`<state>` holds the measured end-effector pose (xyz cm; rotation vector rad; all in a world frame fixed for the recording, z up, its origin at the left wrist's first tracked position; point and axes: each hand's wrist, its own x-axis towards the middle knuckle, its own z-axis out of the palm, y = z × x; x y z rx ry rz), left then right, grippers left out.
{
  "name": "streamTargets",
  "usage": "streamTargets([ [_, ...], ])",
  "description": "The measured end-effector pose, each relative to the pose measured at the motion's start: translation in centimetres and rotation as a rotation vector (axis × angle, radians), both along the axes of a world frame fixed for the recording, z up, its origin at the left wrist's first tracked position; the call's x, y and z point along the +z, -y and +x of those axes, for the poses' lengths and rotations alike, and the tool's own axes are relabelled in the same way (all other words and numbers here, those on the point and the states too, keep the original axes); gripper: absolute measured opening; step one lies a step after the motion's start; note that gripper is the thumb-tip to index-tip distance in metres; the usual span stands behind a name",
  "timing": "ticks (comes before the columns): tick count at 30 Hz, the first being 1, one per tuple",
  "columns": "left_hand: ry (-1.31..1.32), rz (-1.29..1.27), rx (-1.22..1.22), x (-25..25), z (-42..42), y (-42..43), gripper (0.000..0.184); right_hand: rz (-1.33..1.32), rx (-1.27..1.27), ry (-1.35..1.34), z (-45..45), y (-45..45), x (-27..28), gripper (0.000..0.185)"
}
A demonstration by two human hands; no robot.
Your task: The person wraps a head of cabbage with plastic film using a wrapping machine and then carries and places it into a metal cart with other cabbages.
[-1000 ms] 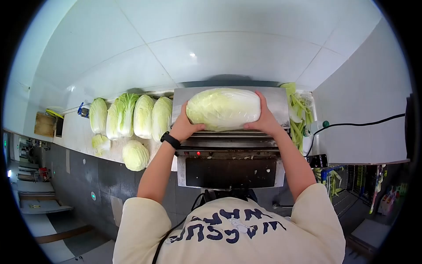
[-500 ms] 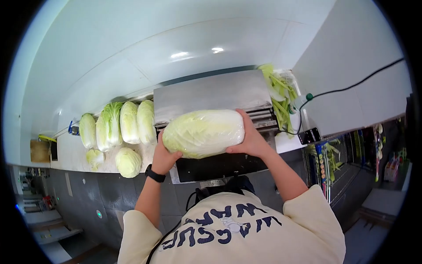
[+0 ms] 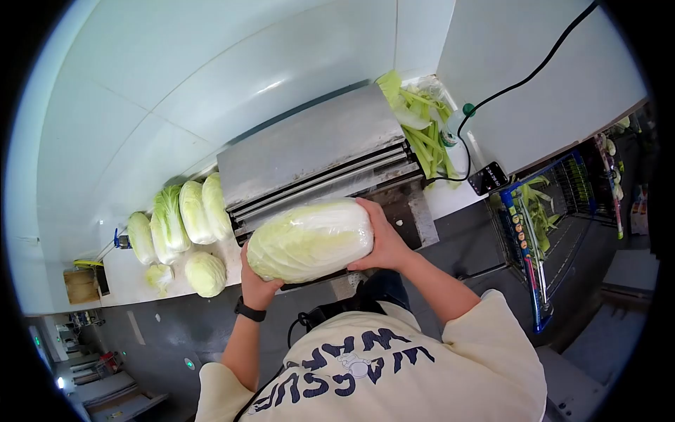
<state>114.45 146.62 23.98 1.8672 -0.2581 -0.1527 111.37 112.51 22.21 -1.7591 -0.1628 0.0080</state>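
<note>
A large napa cabbage (image 3: 309, 239) in clear plastic film is held sideways between my two hands, above the front of a metal wrapping machine (image 3: 309, 151). My left hand (image 3: 256, 273) grips its leafy left end, thumb in front. Around the white stem end my right hand (image 3: 383, 239) is closed. Both hands' far fingers are partly hidden behind the cabbage. To the left, several napa cabbages (image 3: 194, 211) stand in a row on the white counter (image 3: 123, 271), with a round cabbage (image 3: 205, 274) and a loose leaf (image 3: 160, 276) in front of them.
Trimmed green leaves (image 3: 422, 126) lie right of the machine, beside a bottle (image 3: 453, 126) and a phone (image 3: 487, 178). A black cable (image 3: 527, 81) runs down there. A blue-edged shopping cart (image 3: 538, 246) holding leaves stands at the right. Tiled wall rises behind.
The view has turned and tilted, bringing the cart further into sight. My hands and the wrapped cabbage have come lower and closer to my body, showing more of the machine's rollers.
</note>
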Motion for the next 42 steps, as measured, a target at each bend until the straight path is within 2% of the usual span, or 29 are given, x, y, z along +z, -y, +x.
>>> streamTargets([
  [5, -0.047, 0.037, -0.024, 0.4, -1.0, -0.1, 0.130, 0.021, -0.021, -0.020, -1.9, -1.0, -2.4, 0.130],
  [8, -0.091, -0.054, -0.024, 1.0, -1.9, 0.6, 0.126, -0.003, -0.028, -0.012, -2.4, -1.1, -2.3, 0.129],
  [9, -0.032, 0.028, -0.012, 0.3, -2.1, -0.1, 0.122, -0.041, -0.027, 0.043, -2.3, -1.0, -2.3, 0.128],
  [21, -0.119, 0.003, 0.084, -5.2, -6.4, -2.1, 0.107, -0.242, 0.108, -0.129, -2.0, -0.9, 1.3, 0.129],
  [23, -0.134, 0.041, 0.116, -2.5, -6.6, -1.9, 0.100, -0.204, 0.126, -0.170, -2.2, -0.9, 0.5, 0.129],
  [24, -0.143, 0.063, 0.129, -1.0, -6.6, -1.9, 0.097, -0.101, 0.118, -0.238, -2.4, -1.3, 1.2, 0.129],
  [27, 0.041, 0.047, 0.109, 1.4, -5.7, -3.6, 0.087, 0.162, 0.100, -0.422, -3.2, -1.9, 4.4, 0.129],
  [30, 0.154, 0.071, -0.003, 11.1, -5.0, -4.8, 0.079, 0.331, 0.148, -0.519, -5.0, -1.6, 8.2, 0.131],
  [33, 0.196, 0.322, 0.053, 21.7, -5.6, -4.2, 0.079, 0.529, 0.278, -0.498, -7.1, -2.8, 12.2, 0.139],
  [35, 0.220, 0.515, 0.058, 26.6, -5.9, -3.2, 0.086, 0.549, 0.312, -0.379, -8.2, -3.4, 9.3, 0.119],
  [37, 0.215, 0.642, 0.028, 31.0, -5.6, -2.5, 0.090, 0.613, 0.476, -0.264, -8.3, -4.9, 10.4, 0.097],
  [38, 0.168, 0.671, -0.017, 33.0, -5.6, -2.3, 0.092, 0.736, 0.494, -0.309, -8.2, -5.2, 9.7, 0.096],
  [39, 0.256, 0.746, -0.025, 34.6, -6.1, -2.3, 0.088, 0.858, 0.514, -0.358, -8.0, -5.3, 8.0, 0.095],
  [40, 0.233, 0.608, -0.014, 36.0, -7.1, -2.4, 0.080, 0.979, 0.530, -0.413, -7.5, -5.8, 8.3, 0.095],
  [42, 0.195, 0.330, -0.011, 38.2, -9.0, -2.4, 0.064, 1.059, 0.546, -0.416, -6.7, -7.3, 9.5, 0.100],
])
